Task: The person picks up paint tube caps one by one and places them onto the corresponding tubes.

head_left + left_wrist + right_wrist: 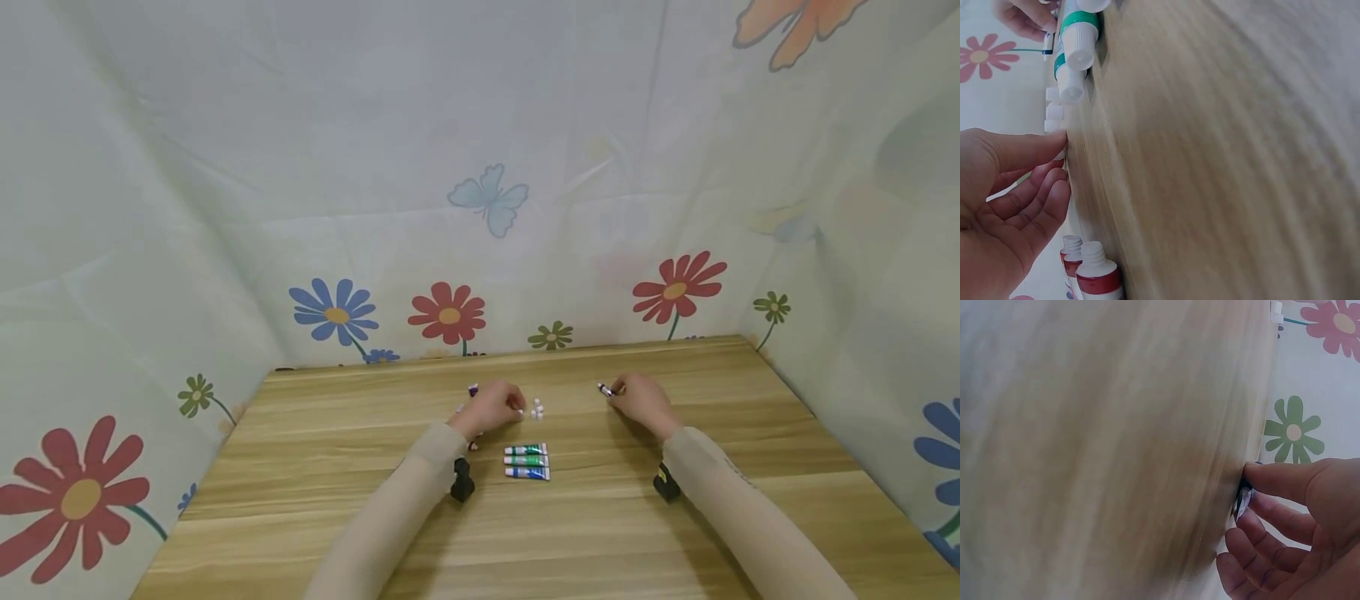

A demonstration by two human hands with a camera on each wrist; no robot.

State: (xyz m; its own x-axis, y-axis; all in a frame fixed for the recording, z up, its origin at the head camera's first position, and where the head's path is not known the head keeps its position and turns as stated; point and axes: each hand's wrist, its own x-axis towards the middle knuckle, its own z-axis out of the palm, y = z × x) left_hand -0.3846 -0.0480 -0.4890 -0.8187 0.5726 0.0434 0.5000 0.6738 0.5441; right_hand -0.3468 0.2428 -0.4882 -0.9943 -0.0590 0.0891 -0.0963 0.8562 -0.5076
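Note:
Beside a small cluster of white caps (537, 409), my left hand (495, 405) has its thumb and forefinger together on a white cap (521, 412) at the tabletop. The left wrist view shows this left hand (1016, 187) mostly hiding that cap. My right hand (642, 402) pinches a small paint tube (604, 389) with a dark band, low over the table. In the right wrist view, the crimped end of the tube (1244, 499) shows between thumb and fingers of the right hand (1310, 519). Uncapped red-banded paint tubes (1099, 278) lie beside the left hand.
Three capped paint tubes, green (527, 450), lighter green (527, 461) and blue (527, 473), lie in a column on the wooden table (585, 533) between the forearms. A purple-ended tube (473, 389) lies past the left wrist. A flowered cloth (375, 208) stands behind the table.

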